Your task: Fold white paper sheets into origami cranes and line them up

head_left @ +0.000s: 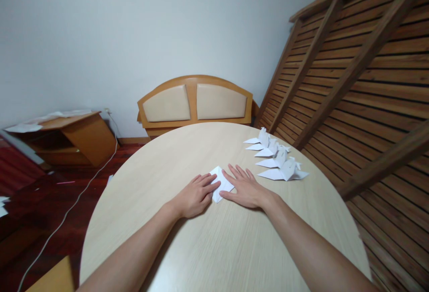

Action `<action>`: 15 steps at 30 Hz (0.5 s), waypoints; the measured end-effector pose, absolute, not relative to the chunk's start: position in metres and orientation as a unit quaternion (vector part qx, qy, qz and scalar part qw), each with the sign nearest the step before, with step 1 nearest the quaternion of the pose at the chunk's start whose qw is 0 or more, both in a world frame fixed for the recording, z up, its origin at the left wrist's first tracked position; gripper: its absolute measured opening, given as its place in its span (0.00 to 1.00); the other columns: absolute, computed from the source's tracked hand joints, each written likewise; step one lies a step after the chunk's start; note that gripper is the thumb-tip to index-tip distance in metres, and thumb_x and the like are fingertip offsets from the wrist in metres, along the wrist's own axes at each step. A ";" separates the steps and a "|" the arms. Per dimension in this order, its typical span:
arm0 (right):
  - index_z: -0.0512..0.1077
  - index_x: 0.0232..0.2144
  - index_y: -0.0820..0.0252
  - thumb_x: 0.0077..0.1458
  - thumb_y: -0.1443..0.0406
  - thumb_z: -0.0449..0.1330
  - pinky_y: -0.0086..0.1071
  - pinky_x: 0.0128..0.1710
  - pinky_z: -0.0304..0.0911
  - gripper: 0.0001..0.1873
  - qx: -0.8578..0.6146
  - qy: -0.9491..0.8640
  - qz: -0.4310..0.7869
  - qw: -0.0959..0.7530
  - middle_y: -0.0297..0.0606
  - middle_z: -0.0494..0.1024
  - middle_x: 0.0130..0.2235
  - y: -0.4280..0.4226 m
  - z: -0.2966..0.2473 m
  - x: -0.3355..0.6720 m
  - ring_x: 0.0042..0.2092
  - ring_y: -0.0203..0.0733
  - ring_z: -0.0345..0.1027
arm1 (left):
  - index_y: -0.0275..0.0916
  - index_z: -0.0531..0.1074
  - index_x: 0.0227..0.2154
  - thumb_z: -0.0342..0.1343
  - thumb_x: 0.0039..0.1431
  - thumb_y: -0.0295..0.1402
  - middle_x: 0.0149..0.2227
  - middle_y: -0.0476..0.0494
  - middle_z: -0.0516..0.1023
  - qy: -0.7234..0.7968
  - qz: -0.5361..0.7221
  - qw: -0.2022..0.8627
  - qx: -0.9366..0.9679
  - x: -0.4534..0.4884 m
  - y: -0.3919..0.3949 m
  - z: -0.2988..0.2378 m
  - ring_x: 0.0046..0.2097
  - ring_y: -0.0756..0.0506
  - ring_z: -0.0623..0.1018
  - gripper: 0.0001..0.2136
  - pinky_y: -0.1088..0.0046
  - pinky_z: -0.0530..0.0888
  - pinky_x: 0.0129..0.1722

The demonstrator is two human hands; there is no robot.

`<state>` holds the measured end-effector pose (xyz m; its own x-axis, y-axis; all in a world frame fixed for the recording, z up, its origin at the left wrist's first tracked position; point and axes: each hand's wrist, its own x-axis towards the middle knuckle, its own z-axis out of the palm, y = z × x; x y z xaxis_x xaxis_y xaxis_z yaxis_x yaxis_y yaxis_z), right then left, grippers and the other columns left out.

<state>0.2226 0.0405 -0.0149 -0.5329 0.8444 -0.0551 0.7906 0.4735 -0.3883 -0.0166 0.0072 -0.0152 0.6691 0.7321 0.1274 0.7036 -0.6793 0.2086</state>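
- Could skew a fold in the small folded white paper (224, 185), perhaps through uneven pressure from the left hand (197, 197) and right hand (248, 192).
- Could also slide or turn it on the smooth-looking tabletop (204, 256), likely by pushing harder from one side.
- Might knock the row of folded paper birds (285, 169), beyond and right of the right fingers, by swinging outward.
- Between both sets of fingers: the paper, diamond-like, flat, with one corner pointing away.
- On the left: loosely bent fingers, tips over the paper, nothing clasped.
- On the right: widely spread fingers, thumb and index tips at the paper, nothing clasped.
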 end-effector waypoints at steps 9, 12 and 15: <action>0.46 0.70 0.65 0.55 0.34 0.44 0.55 0.68 0.29 0.54 -0.507 -0.850 0.135 0.045 0.48 0.36 0.72 0.031 -0.005 0.220 0.72 0.59 0.27 | 0.45 0.58 0.65 0.43 0.69 0.34 0.68 0.38 0.58 0.402 0.106 0.062 0.907 -0.016 0.008 -0.018 0.67 0.35 0.60 0.23 0.46 0.60 0.64; 0.44 0.70 0.67 0.60 0.38 0.42 0.52 0.69 0.32 0.49 -0.496 -0.857 0.117 0.077 0.47 0.36 0.72 0.031 -0.007 0.213 0.72 0.56 0.30 | 0.45 0.57 0.66 0.43 0.69 0.35 0.68 0.38 0.58 0.402 0.108 0.060 0.907 -0.016 0.009 -0.020 0.67 0.35 0.60 0.23 0.46 0.60 0.64; 0.44 0.70 0.66 0.63 0.43 0.43 0.51 0.69 0.34 0.45 -0.487 -0.861 0.115 0.090 0.46 0.37 0.72 0.032 -0.009 0.208 0.72 0.54 0.32 | 0.45 0.57 0.66 0.42 0.70 0.35 0.68 0.38 0.58 0.398 0.116 0.067 0.908 -0.018 0.009 -0.020 0.68 0.36 0.60 0.23 0.48 0.60 0.64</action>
